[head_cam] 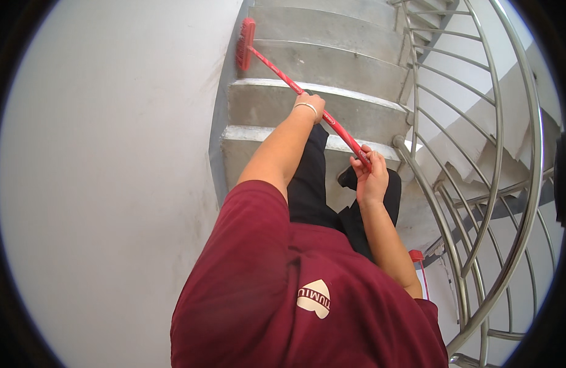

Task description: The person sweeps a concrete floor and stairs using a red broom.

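A red broom runs slantwise across the stairs in front of me. Its bristle head (246, 44) lies at the left end of a concrete step, against the grey band at the foot of the wall. My left hand (310, 106) is closed around the middle of the red broom handle (340, 131), a pale bangle on its wrist. Near the handle's lower end is my right hand (371, 174), palm up, with the handle's tip resting against its partly curled fingers. Both arms are bare below maroon sleeves.
Concrete steps (319, 62) with whitish edges rise ahead. A white wall (113, 161) stands on the left, a curved metal railing (496, 115) on the right. My black-trousered legs are on the stairs. Low at the right, a red object (416, 255) with a thin handle shows beside my elbow.
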Demonstrator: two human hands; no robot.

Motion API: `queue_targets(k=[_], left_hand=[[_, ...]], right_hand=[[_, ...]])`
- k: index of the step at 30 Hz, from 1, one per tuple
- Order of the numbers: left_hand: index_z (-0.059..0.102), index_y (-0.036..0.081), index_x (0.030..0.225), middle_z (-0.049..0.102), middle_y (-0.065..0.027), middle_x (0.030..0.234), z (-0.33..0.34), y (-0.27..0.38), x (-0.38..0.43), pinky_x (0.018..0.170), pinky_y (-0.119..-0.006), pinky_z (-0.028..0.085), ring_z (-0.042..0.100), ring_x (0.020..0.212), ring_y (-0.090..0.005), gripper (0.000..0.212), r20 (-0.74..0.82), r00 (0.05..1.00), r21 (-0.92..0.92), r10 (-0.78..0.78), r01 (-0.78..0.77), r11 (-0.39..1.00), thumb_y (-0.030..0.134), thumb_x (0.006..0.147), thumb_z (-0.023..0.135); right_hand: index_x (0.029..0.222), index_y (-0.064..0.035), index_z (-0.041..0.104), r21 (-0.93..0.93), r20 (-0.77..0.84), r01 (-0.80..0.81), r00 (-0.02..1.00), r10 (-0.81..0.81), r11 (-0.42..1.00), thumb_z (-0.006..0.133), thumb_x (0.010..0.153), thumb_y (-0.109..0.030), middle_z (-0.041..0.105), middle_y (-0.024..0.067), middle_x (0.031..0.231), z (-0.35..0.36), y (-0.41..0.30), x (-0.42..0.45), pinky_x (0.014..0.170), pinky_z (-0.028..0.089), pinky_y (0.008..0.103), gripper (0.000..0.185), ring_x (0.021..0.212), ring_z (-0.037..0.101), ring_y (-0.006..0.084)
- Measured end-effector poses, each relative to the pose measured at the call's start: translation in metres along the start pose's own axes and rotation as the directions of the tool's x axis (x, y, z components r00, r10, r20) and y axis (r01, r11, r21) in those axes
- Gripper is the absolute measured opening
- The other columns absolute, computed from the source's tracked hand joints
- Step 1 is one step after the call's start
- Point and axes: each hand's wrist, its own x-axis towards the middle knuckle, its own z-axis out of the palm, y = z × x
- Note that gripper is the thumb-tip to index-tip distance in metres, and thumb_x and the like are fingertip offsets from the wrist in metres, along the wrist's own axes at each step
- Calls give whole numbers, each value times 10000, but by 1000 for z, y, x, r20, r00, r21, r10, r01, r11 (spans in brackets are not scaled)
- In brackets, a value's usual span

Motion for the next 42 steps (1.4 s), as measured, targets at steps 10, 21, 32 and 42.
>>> queue_targets(k=[10,21,32,42], left_hand=[[678,94,887,659,-164,1014,-55,92,-4,819,-438,517,648,930,-356,162,-347,927,-257,143,-241,936,212,780,648],[686,100,975,664,-154,1061,-69,98,-2,875,-421,507,639,1007,-320,204,-187,981,-226,57,-100,969,197,810,616],[632,114,863,639,-124,964,-103,222,63,782,-446,500,634,884,-347,160,-566,824,-429,21,-316,846,266,814,634],[556,84,780,596,-151,826,-79,254,29,695,-439,476,594,780,-382,228,-615,708,-716,-348,-316,622,265,829,686]], right_hand=[[932,36,594,-284,87,413,910,-405,865,518,935,-95,663,148,959,23,-134,-41,647,589,318,152,581,582,121],[912,22,591,-242,33,319,947,-321,916,528,935,-123,679,154,969,-6,-136,3,605,581,314,160,569,619,148],[911,38,623,-512,212,535,836,-506,671,556,918,-117,683,136,947,-16,-273,11,590,565,266,170,542,578,100],[848,14,660,-608,439,545,837,-328,577,611,879,-111,624,38,739,-11,-299,2,513,454,205,138,543,534,63]])
